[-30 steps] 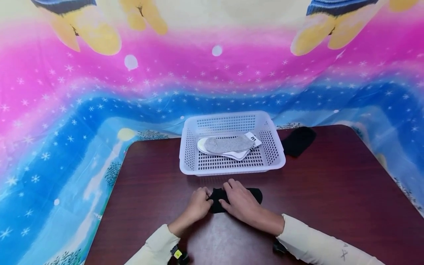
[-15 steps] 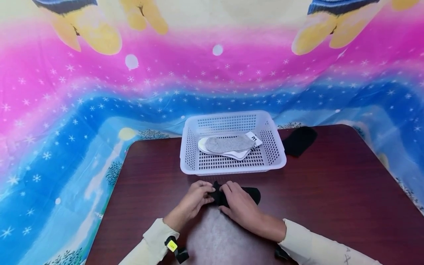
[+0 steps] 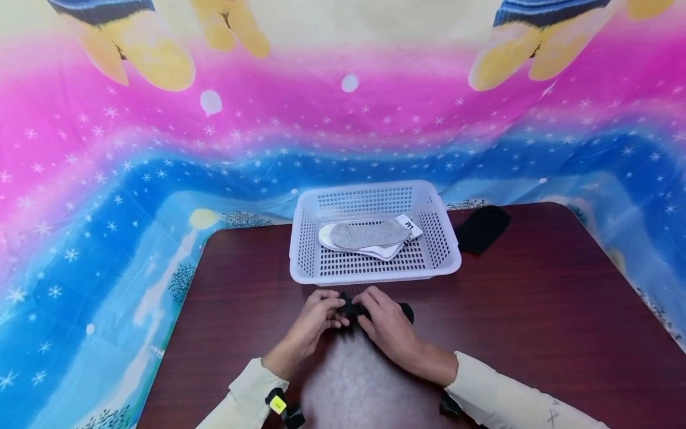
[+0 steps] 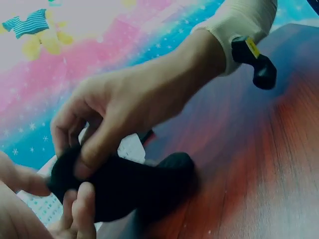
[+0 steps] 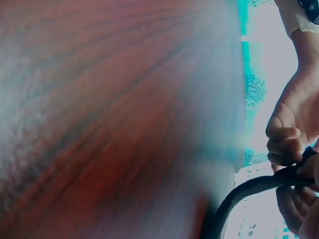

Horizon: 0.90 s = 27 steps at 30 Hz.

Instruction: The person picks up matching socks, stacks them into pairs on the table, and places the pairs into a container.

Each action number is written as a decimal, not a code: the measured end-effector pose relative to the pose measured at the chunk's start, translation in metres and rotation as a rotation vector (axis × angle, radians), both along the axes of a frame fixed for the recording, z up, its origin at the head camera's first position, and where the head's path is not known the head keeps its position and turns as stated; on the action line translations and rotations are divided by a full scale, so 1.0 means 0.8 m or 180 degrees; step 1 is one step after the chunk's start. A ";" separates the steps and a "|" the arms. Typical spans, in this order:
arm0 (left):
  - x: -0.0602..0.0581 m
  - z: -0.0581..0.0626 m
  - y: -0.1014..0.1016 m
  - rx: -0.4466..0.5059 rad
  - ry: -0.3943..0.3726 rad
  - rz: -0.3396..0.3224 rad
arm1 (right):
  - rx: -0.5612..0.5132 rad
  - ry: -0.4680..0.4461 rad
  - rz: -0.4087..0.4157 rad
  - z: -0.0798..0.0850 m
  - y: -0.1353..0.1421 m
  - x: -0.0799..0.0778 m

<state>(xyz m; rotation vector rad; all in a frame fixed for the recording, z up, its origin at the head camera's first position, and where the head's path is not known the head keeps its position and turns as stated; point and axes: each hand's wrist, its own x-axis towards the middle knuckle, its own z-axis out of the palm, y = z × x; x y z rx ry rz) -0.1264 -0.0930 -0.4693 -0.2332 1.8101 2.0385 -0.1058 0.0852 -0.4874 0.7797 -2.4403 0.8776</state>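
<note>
A black sock is held between both hands in front of the basket. At its left end the left hand pinches the edge between thumb and fingers. My right hand grips the sock from above, hiding its middle, and the toe end pokes out to the right. In the left wrist view, the right hand presses its thumb on the sock, whose toe end hangs loose. From the right wrist, the sock appears as a dark bent strip below the left hand.
A white perforated basket stands just beyond the hands, with a grey sock over white ones inside. Another black sock lies right of the basket near the far edge of the brown table. A printed cloth hangs behind.
The left hand has shifted up and slightly left, now pinching the sock's end. That end has lifted and bunched up, and less of the toe end shows past the right hand.
</note>
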 end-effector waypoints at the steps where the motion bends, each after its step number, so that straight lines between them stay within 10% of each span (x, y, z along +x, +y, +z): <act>1: 0.001 -0.001 0.000 -0.0059 0.0035 0.0032 | -0.0060 0.0034 0.0002 0.001 0.000 0.000; 7: 0.005 -0.015 0.002 -0.0502 0.0490 -0.0008 | -0.0813 -0.0126 -0.0068 0.015 0.003 0.003; 15: 0.009 -0.030 0.006 -0.0107 0.0952 -0.0980 | -0.2529 -0.1646 0.0076 0.048 0.016 0.017; 27: 0.017 -0.032 0.008 0.0603 0.0767 -0.1844 | -0.2792 -0.2697 -0.0445 0.054 0.078 0.032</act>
